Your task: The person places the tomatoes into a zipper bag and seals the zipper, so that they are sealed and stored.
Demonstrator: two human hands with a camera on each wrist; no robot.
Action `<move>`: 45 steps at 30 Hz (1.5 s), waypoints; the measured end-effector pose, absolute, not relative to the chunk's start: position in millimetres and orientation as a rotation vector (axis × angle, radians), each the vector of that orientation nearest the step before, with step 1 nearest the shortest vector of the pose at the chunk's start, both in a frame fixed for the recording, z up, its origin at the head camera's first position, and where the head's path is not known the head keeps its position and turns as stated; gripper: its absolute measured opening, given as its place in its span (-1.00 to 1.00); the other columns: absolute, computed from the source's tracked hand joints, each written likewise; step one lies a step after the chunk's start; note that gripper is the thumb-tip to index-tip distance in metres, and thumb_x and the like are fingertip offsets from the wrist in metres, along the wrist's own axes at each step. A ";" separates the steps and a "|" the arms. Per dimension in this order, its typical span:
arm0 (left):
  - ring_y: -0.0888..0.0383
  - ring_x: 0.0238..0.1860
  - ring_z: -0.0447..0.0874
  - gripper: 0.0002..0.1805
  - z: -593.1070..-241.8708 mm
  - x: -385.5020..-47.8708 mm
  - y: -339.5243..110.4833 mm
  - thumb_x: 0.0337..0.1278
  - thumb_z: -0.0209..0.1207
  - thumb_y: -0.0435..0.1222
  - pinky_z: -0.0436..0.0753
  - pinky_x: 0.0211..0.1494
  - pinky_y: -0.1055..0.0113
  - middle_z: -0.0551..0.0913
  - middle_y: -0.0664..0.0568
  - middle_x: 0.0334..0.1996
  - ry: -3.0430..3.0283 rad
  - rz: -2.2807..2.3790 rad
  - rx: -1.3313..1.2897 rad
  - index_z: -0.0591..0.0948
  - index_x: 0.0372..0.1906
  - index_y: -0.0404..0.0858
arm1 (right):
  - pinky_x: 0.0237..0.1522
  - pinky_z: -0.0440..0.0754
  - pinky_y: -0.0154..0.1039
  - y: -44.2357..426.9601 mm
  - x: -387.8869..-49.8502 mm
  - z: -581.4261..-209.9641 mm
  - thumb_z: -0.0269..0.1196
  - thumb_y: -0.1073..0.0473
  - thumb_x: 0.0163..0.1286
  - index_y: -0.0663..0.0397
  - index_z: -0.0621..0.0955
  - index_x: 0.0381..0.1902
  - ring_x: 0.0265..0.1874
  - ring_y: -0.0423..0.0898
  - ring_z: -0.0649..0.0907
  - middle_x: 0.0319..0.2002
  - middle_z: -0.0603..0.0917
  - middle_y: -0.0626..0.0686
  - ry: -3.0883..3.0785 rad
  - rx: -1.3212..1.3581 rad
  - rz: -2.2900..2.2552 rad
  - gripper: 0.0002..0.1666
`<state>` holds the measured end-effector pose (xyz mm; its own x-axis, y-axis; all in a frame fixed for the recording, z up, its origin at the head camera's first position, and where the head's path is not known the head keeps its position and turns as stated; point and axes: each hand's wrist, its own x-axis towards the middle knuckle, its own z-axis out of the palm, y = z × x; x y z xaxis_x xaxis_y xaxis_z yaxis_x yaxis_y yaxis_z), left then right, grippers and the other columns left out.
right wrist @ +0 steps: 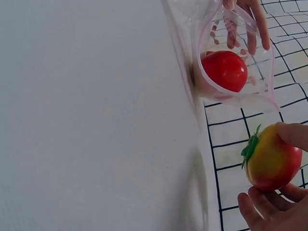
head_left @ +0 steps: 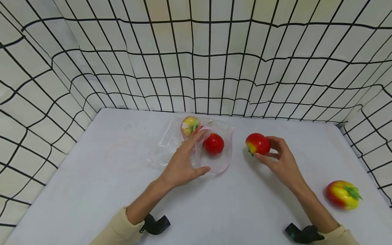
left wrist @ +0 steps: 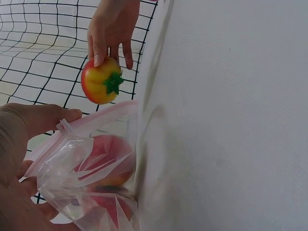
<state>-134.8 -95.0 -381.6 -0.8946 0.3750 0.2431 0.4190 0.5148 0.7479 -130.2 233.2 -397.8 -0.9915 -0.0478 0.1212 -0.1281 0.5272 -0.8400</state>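
Plainly, the head view centres on a clear plastic bag [head_left: 168, 146] with a pink-edged mouth, lying on a white table [head_left: 229, 211]. Inside the bag, a red fruit [head_left: 214, 144] sits close to the mouth, and a yellow-and-red fruit [head_left: 189, 126] lies deeper in. The left hand [head_left: 182, 166] is at the mouth of the bag, its thumb spread well apart from the fingers. Just right of the bag, the right hand [head_left: 278, 160] pinches a red-and-yellow tomato-like fruit [head_left: 256, 143] with a green leafy cap between thumb and fingers. Farther right of the bag and nearer the person, a leafy-capped fruit [head_left: 342, 194] rests on its side. Black netting [head_left: 209, 54] rises behind the bag, and cream sleeves [head_left: 119, 229] cover the forearms this side of it. In the left wrist view, the left thumb touches the bag's pink edge while the other fingers lie partly hidden against its far side; how firmly they hold the film I cannot tell. The tomato-like fruit is outside the bag, facing its mouth. In the right wrist view, the mouth gapes around the red fruit, left fingers spread at its edge, and the pinched fruit hangs near the bag, apart from it.
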 end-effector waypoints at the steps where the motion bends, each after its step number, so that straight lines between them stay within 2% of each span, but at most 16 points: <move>1: 0.06 0.60 0.29 0.14 -381.8 -134.6 -94.9 -0.12 0.59 -0.30 0.59 0.45 -0.03 0.35 0.11 0.58 -2.689 -1.348 -0.707 0.24 0.62 -0.01 | -0.02 0.57 -0.69 231.1 -129.3 -397.4 0.48 0.18 0.31 0.13 0.26 0.51 0.31 0.07 0.48 0.40 0.46 0.20 -2.668 0.167 1.488 -0.07; 7: 0.06 0.60 0.29 0.14 -381.1 -134.0 -94.4 -0.12 0.59 -0.29 0.60 0.45 -0.03 0.35 0.11 0.58 -2.700 -1.337 -0.695 0.24 0.62 0.00 | 0.03 0.62 -0.61 220.6 -126.9 -396.3 0.48 0.16 0.32 0.08 0.33 0.48 0.31 0.05 0.51 0.39 0.50 0.13 -2.667 0.246 1.515 -0.13; 18: 0.06 0.61 0.28 0.16 -379.8 -135.1 -92.9 -0.13 0.60 -0.26 0.62 0.41 -0.04 0.33 0.12 0.59 -2.730 -1.298 -0.657 0.22 0.63 0.06 | 0.09 0.66 -0.51 209.8 -123.5 -399.0 0.49 0.16 0.29 -0.04 0.39 0.49 0.30 0.00 0.51 0.37 0.51 0.06 -2.689 0.336 1.504 -0.14; 28: 0.04 0.58 0.33 0.16 -378.7 -134.8 -91.0 -0.14 0.60 -0.27 0.65 0.38 -0.04 0.34 0.09 0.58 -2.724 -1.292 -0.662 0.23 0.63 0.04 | 0.11 0.70 -0.42 202.4 -118.4 -397.9 0.49 0.23 0.27 -0.04 0.40 0.48 0.28 -0.04 0.51 0.38 0.51 0.04 -2.639 0.399 1.542 -0.14; 33: 0.04 0.58 0.33 0.16 -378.4 -134.5 -90.3 -0.14 0.60 -0.27 0.65 0.38 -0.04 0.35 0.08 0.58 -2.728 -1.284 -0.662 0.23 0.63 0.04 | 0.12 0.72 -0.39 197.6 -117.7 -398.6 0.47 0.26 0.28 0.02 0.38 0.48 0.29 0.00 0.52 0.40 0.50 0.07 -2.601 0.430 1.593 -0.15; 45: 0.03 0.58 0.34 0.16 -380.7 -134.5 -89.4 -0.16 0.61 -0.29 0.66 0.37 -0.05 0.36 0.07 0.58 -2.718 -1.296 -0.659 0.25 0.62 0.03 | 0.15 0.72 -0.34 194.2 -117.7 -401.7 0.47 0.19 0.29 0.00 0.39 0.45 0.31 -0.05 0.53 0.38 0.52 0.01 -2.606 0.422 1.623 -0.18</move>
